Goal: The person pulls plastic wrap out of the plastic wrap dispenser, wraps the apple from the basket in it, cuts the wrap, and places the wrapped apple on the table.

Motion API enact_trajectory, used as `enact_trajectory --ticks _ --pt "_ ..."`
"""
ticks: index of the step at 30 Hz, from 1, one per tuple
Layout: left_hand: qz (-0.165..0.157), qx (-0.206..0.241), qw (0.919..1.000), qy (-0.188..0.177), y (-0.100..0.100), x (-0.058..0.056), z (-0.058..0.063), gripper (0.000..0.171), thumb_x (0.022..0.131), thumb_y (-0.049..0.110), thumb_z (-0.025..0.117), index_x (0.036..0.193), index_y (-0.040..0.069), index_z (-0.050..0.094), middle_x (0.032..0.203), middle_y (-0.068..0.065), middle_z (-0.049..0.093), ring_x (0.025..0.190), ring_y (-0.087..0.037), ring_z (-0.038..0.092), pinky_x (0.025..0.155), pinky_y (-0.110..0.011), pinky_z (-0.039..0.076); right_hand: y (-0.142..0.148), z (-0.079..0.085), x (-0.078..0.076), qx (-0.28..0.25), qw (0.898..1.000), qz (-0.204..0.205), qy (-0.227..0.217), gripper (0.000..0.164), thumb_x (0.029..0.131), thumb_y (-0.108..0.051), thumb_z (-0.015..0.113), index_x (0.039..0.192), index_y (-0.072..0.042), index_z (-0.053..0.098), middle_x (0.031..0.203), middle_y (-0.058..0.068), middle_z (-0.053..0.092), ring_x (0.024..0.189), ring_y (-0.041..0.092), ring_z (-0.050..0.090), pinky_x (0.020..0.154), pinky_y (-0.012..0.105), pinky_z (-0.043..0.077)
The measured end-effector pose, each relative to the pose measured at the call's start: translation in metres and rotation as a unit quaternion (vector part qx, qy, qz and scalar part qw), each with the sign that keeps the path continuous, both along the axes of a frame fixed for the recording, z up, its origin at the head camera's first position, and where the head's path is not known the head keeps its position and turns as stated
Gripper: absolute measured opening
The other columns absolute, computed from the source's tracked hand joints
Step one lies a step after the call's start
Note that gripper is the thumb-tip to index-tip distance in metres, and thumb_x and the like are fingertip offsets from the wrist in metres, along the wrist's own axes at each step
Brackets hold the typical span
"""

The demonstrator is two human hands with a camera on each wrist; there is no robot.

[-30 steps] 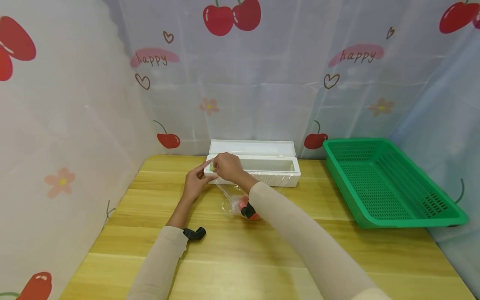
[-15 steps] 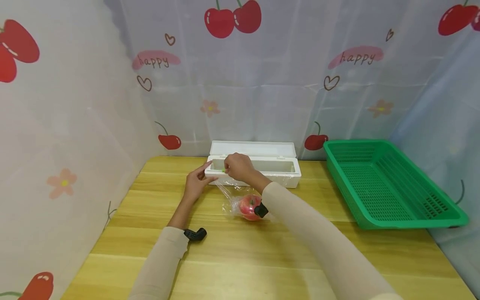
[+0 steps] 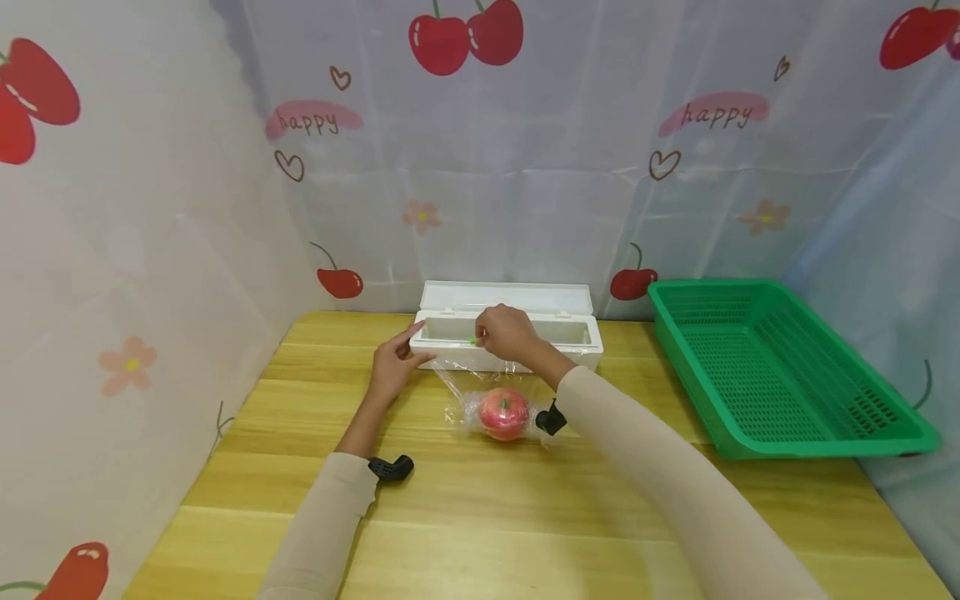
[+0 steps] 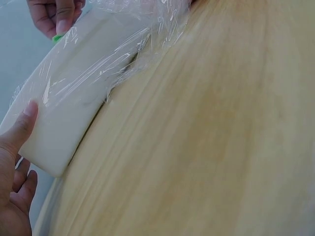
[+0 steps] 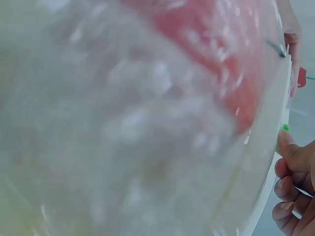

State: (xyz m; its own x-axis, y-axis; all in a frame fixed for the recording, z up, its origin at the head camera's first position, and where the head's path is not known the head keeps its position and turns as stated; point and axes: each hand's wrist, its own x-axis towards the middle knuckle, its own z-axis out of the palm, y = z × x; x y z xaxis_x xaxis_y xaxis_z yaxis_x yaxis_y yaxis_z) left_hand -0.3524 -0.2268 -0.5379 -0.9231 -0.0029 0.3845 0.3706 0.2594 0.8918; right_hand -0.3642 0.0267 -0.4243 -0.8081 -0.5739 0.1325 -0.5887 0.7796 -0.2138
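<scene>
In the head view my left hand [image 3: 391, 367] grips the left end of a white cling film dispenser [image 3: 558, 359], thumb on its front wall. The lid stands up at the back. My right hand [image 3: 508, 333] pinches a small green slide cutter [image 3: 473, 341] on the dispenser's front rim, left of its middle. In the right wrist view the green cutter [image 5: 285, 128] shows between thumb and finger. Clear cling film [image 4: 98, 64] hangs over the dispenser's front. It runs down to a red apple [image 3: 503, 415] wrapped in film on the table.
A green plastic basket [image 3: 787, 450] stands on the right of the wooden table [image 3: 465, 533]. Behind the dispenser hangs a curtain [image 3: 480, 225] printed with cherries, and more of it closes off both sides.
My right hand has slid the green cutter to the right along the rim from the dispenser's left end. The apple has come out from behind my right forearm. My left hand stays put.
</scene>
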Motion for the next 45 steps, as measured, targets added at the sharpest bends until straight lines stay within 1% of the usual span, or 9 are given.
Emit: enact_trajectory --ticks 4,9,14,18,27,31,34,38,45 --pt "0.005 0.0 0.9999 -0.011 -0.002 0.001 0.0 0.062 0.081 0.017 0.086 0.139 0.019 0.065 0.146 -0.002 0.056 0.128 -0.008 0.051 0.099 -0.017 0.046 0.014 -0.001 0.0 -0.011 1.0 0.002 -0.006 0.005 0.094 -0.018 0.075 0.09 -0.016 0.078 0.093 -0.002 0.074 0.082 0.017 0.066 0.066 0.035 0.056" --pt "-0.009 0.013 0.9998 -0.011 -0.002 0.002 0.0 0.062 0.082 0.016 0.085 0.139 0.018 0.064 0.147 -0.004 0.055 0.137 -0.017 0.047 0.109 -0.03 0.042 0.031 -0.002 0.0 -0.018 1.0 -0.004 -0.008 0.005 0.092 -0.017 0.077 0.088 -0.015 0.077 0.09 -0.002 0.074 0.078 0.017 0.064 0.065 0.035 0.055" --pt "-0.014 0.017 0.9998 -0.004 0.001 0.0 0.001 0.062 0.083 0.011 0.084 0.141 0.014 0.062 0.148 -0.009 0.053 0.139 -0.025 0.045 0.112 -0.042 0.039 0.047 -0.002 0.001 -0.033 0.999 -0.009 -0.001 0.004 0.091 -0.014 0.077 0.087 -0.014 0.079 0.086 -0.002 0.074 0.073 0.016 0.063 0.062 0.035 0.053" --pt "-0.013 0.017 0.9997 -0.006 0.003 -0.002 0.0 0.063 0.082 0.009 0.084 0.14 0.013 0.062 0.148 -0.01 0.053 0.139 -0.025 0.046 0.112 -0.042 0.039 0.057 -0.003 0.004 -0.041 0.999 -0.017 0.004 0.005 0.09 -0.011 0.076 0.088 -0.014 0.08 0.084 -0.001 0.074 0.071 0.015 0.062 0.06 0.033 0.051" --pt "-0.003 0.007 0.9999 -0.015 0.005 -0.001 0.003 0.061 0.081 0.016 0.085 0.139 0.018 0.064 0.146 -0.005 0.055 0.137 -0.018 0.048 0.11 -0.035 0.042 0.082 -0.006 0.009 -0.04 0.998 -0.04 0.009 0.005 0.092 -0.011 0.075 0.093 -0.012 0.079 0.092 0.002 0.075 0.075 0.018 0.065 0.056 0.032 0.052" --pt "-0.009 0.004 0.9999 -0.013 0.005 0.011 0.023 0.06 0.083 0.004 0.083 0.139 0.005 0.062 0.146 -0.016 0.054 0.137 -0.028 0.048 0.11 -0.041 0.042 0.094 -0.006 0.011 -0.039 0.997 -0.06 0.009 0.004 0.092 -0.014 0.076 0.094 -0.012 0.079 0.092 0.002 0.074 0.075 0.018 0.065 0.058 0.032 0.052" --pt "-0.016 0.005 0.9998 -0.008 0.005 0.014 0.028 0.06 0.083 -0.003 0.08 0.139 -0.004 0.058 0.145 -0.023 0.051 0.137 -0.036 0.046 0.11 -0.045 0.04 0.101 -0.007 0.013 -0.047 0.997 -0.068 0.013 0.004 0.091 -0.013 0.076 0.093 -0.011 0.079 0.088 0.002 0.074 0.074 0.018 0.063 0.06 0.034 0.053" --pt "-0.012 0.009 0.9998 -0.011 0.0 0.002 0.01 0.061 0.083 0.002 0.082 0.14 0.004 0.06 0.147 -0.017 0.052 0.138 -0.031 0.045 0.111 -0.041 0.04 0.112 -0.01 0.013 -0.045 0.996 -0.075 0.019 0.004 0.091 -0.013 0.077 0.093 -0.01 0.079 0.087 0.003 0.074 0.074 0.02 0.064 0.062 0.036 0.054" --pt "-0.002 0.019 0.9996 -0.022 0.001 0.0 0.005 0.061 0.081 0.013 0.086 0.138 0.014 0.065 0.146 -0.01 0.055 0.137 -0.025 0.049 0.11 -0.036 0.043 0.127 -0.013 0.02 -0.04 0.992 -0.119 0.016 0.007 0.092 -0.016 0.076 0.097 -0.012 0.079 0.092 0.003 0.076 0.078 0.021 0.067 0.057 0.033 0.052"
